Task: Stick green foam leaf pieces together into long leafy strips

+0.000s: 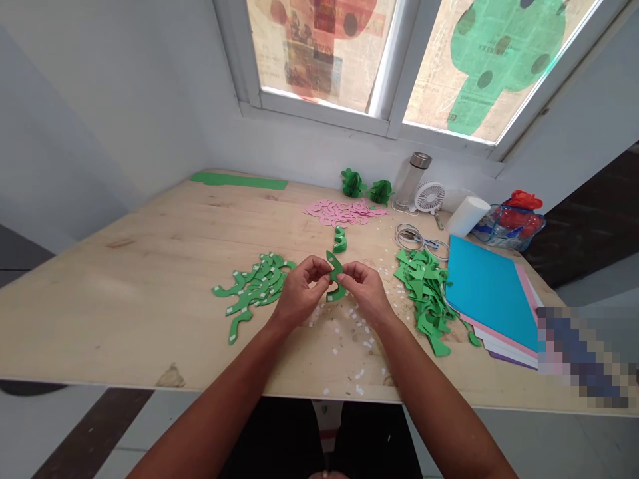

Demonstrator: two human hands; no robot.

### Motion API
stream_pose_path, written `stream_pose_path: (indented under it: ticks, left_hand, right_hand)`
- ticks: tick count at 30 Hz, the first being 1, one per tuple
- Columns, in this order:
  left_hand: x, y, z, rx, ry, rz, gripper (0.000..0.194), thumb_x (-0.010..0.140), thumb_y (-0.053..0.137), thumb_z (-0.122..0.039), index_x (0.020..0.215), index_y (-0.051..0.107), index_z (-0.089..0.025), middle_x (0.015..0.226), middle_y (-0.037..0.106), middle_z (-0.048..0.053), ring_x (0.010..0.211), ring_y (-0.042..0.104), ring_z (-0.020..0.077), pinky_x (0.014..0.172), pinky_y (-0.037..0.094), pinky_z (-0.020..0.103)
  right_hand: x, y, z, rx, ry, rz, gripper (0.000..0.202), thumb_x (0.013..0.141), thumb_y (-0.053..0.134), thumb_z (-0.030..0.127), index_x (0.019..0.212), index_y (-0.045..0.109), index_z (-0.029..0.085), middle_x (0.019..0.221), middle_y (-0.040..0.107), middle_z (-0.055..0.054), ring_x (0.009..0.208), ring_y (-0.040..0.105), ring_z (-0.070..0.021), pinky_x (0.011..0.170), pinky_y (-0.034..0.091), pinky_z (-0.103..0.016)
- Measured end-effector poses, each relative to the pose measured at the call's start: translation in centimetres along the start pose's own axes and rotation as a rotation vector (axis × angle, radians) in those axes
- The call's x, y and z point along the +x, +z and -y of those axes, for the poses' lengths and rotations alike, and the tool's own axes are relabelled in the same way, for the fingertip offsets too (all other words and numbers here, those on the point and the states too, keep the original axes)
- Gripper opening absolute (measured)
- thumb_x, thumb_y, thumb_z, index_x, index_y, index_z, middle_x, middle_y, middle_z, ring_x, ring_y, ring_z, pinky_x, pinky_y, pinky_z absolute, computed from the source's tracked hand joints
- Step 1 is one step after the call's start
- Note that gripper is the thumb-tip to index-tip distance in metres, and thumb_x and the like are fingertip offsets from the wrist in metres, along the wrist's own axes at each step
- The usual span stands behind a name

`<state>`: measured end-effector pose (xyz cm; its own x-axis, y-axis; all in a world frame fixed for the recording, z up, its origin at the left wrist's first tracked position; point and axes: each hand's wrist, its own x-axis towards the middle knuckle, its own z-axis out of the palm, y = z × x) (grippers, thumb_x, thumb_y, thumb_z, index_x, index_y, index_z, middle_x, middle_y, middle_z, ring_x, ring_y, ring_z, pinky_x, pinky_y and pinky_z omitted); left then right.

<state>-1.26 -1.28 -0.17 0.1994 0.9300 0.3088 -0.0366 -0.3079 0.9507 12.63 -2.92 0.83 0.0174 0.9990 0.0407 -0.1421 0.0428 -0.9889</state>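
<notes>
A curved, wavy-edged green paper piece is held upright above the table between my two hands. My left hand pinches its left edge, fingers closed. On the opposite edge, the thumb and fingers of my right hand are also closed on it. Small white squares show on the piece. Just beyond it stands a small stack of similar green pieces. To the left of my left hand lies a pile of curved green pieces with white squares on them. Tiny white scraps are scattered under and around my hands.
Green paper offcuts lie right of my right hand, beside coloured sheets. Pink cut-outs and green paper ornaments sit farther back. A bottle, small fan, white roll and scissors line the back right.
</notes>
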Motion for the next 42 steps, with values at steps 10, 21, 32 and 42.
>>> stream_pose_path:
  ticks: [10,21,32,42]
  left_hand:
    - [-0.2,0.0,-0.4,-0.046,-0.002,0.037,0.017,0.072,0.065,-0.024,0.086,0.059,-0.017,0.078,0.063,0.003,0.073,0.062,0.0159,0.069,0.051,0.028]
    - [-0.2,0.0,-1.2,-0.115,-0.034,0.062,0.022,0.069,0.07,-0.03,0.086,0.064,-0.016,0.075,0.067,0.003,0.071,0.062,0.016,0.068,0.051,0.029]
    - [-0.4,0.0,-2.2,-0.211,-0.099,0.046,0.021,0.07,0.07,-0.03,0.085,0.065,-0.016,0.073,0.066,0.003,0.067,0.061,0.0149,0.067,0.051,0.028]
    - [-0.1,-0.3,-1.9,-0.309,-0.144,0.073,0.017,0.071,0.069,-0.029,0.08,0.065,-0.015,0.065,0.062,0.0,0.058,0.058,0.0123,0.06,0.047,0.026]
  right_hand:
    - [0.0,-0.2,-0.2,0.216,0.116,-0.023,0.014,0.06,0.074,0.025,0.068,0.065,0.018,0.063,0.062,0.003,0.059,0.052,-0.0099,0.058,0.038,-0.023]
    - [-0.1,-0.5,0.4,0.302,0.184,0.018,0.018,0.056,0.077,0.026,0.066,0.064,0.018,0.063,0.062,0.002,0.058,0.051,-0.0103,0.057,0.039,-0.024]
    - [-0.2,-0.6,0.6,0.329,0.196,0.082,0.019,0.058,0.077,0.027,0.068,0.064,0.018,0.065,0.065,0.001,0.06,0.055,-0.0123,0.061,0.044,-0.026]
    - [-0.3,-0.8,0.5,0.37,0.219,0.161,0.017,0.061,0.077,0.024,0.071,0.065,0.017,0.068,0.066,0.001,0.063,0.057,-0.0116,0.062,0.044,-0.025]
